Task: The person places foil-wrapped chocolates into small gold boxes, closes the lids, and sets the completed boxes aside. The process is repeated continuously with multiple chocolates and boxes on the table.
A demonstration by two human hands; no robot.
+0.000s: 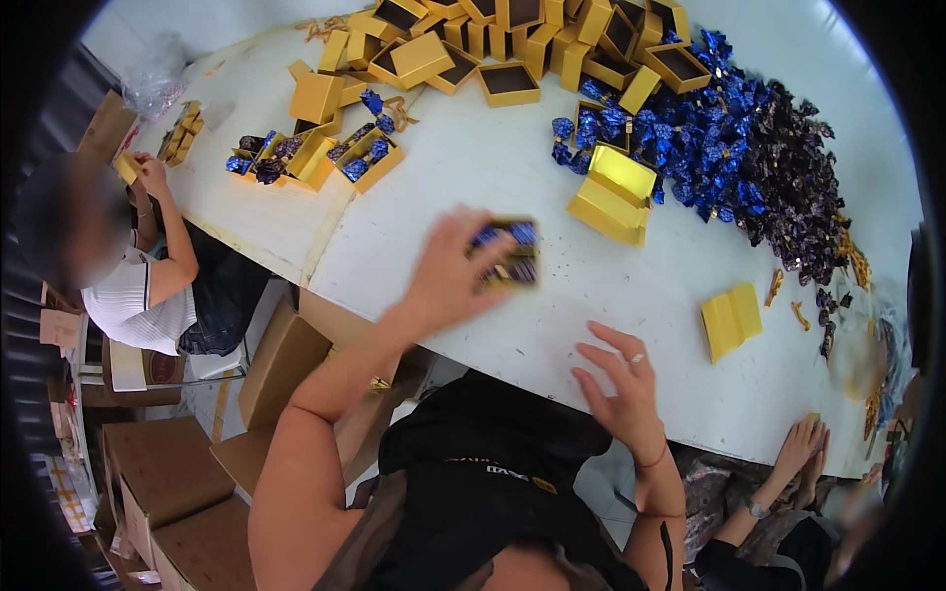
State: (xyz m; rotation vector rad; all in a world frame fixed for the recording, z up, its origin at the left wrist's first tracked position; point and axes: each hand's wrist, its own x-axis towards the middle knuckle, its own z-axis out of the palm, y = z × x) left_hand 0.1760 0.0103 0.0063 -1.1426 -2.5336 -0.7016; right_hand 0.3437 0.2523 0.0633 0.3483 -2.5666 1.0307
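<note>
My left hand is raised over the white table and holds a small yellow box filled with blue and dark wrapped candies; both are motion-blurred. My right hand hovers near the table's front edge with fingers spread, holding nothing. A yellow box with its lid lies beyond, at the edge of a big pile of blue wrapped candies and dark purple wrapped candies. A single yellow lid lies to the right.
Several empty yellow boxes crowd the far edge. Filled boxes stand at the far left. A seated person works at the left end. Another person's hand rests at the right front edge. Cardboard cartons stand on the floor.
</note>
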